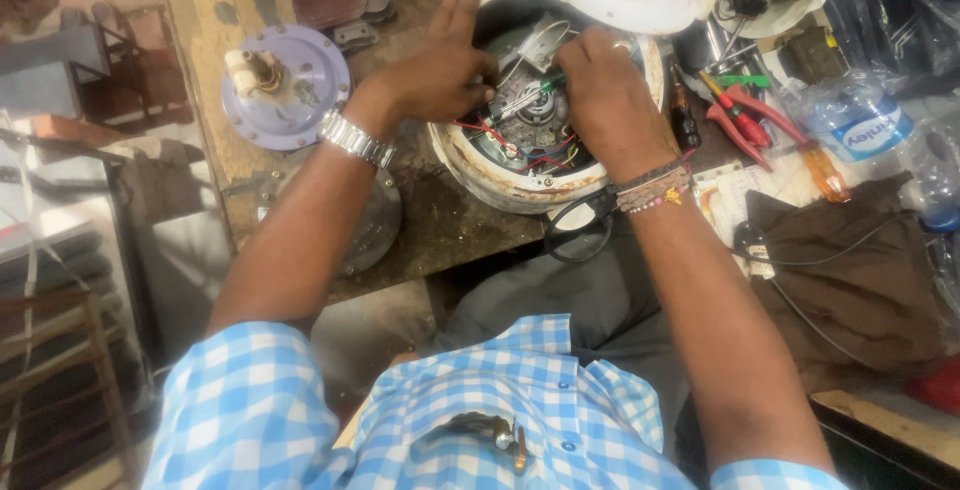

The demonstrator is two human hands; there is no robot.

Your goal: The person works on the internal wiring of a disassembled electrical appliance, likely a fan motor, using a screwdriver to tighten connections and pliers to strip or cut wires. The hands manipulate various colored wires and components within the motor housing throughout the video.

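Head view: right hand closes on a green-handled screwdriver whose shaft points toward 8 o'clock into the wiring of the opened white round appliance, left hand bracing at 9 o'clock, fingers loose, gripping nothing.

**Checked Shirt, Steel Watch, Beaded Bands**

Dressed in a short-sleeved shirt of blue and white check, buttoned down the front with small pale buttons, open collar showing at the neck. Sleeves ending above the elbows, forearms bare. Grey trousers below the shirt hem. On the left wrist, a metal link wristwatch, silver in colour, band closely fitted. On the right wrist, several thin bracelets stacked together: dark cords, pale beads, a touch of red and yellow thread. Both hands bare, no gloves; rings not clearly discernible.
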